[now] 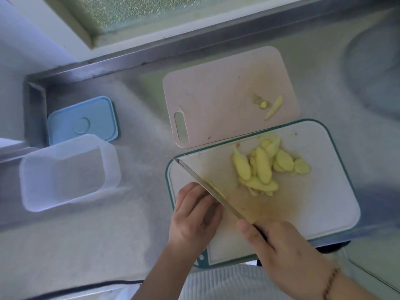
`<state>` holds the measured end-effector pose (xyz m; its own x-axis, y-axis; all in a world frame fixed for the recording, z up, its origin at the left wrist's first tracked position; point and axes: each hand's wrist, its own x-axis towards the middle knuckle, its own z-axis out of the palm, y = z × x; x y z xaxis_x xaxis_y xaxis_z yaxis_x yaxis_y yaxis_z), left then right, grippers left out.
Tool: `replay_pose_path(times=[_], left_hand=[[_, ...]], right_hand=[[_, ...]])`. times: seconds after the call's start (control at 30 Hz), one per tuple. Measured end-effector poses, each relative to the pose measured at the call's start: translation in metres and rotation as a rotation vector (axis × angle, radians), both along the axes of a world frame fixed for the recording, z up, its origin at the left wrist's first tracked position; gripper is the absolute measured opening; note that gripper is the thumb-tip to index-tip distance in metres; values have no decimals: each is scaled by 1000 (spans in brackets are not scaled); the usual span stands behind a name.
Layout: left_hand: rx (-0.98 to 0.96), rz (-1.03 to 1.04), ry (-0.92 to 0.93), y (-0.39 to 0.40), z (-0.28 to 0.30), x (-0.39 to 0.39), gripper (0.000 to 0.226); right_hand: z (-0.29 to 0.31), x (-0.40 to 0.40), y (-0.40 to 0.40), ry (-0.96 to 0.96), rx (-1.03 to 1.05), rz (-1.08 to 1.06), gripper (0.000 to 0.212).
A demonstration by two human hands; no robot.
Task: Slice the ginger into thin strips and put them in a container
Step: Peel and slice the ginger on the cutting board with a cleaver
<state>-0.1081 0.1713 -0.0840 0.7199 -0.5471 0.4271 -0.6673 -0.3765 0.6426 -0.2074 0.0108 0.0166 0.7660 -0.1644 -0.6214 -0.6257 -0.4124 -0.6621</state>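
Ginger slices (pixel 263 167) sit heaped on the white board (pixel 324 191), a pale yellow pile toward its far middle, too overlapped to count. Right hand (pixel 279 245) wraps its fingers round the knife (pixel 207 185) handle, blade running diagonally up-left, its tip at the board's far-left corner. Left hand (pixel 194 215) sits on the board's near-left part, fingers curled down tight against the blade's left face; a sliver of yellow shows along the blade there, but whether those fingers pin a piece I cannot tell.

Container (pixel 69 172) stands on the steel tabletop (pixel 86 245) well left of the board, clear, lid off, nothing inside. Its blue lid (pixel 82 120) lies flat just behind it, near the back-left corner of the tabletop.

Count: two boards, one container, one lid, one knife. Pink board (pixel 216 94) lies just behind the white one, near edge tucked under it, carrying two ginger scraps (pixel 273 107) at its right side — one long strip, one small nub.

White board's near edge overhangs the tabletop's front lip. Open steel runs between container and boards, and a wide bare stretch lies in front of the container.
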Motion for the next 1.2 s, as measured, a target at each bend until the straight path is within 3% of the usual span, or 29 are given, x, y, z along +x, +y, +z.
replay_pose_path(times=[0.2,0.37,0.57,1.2], left_hand=[[6,4,10,1,0,0,21],[-18,9,28,0,0,1,38],[6,11,22,1,-1,0,24],[-29,-10,30,0,-3,4,30]], right_hand=[[1,0,2,-12,-30,4,75],[1,1,5,-33,-45,-8,72],[2,2,4,-41,-29,-16,70],[3,17,10,37,-2,-13,69]])
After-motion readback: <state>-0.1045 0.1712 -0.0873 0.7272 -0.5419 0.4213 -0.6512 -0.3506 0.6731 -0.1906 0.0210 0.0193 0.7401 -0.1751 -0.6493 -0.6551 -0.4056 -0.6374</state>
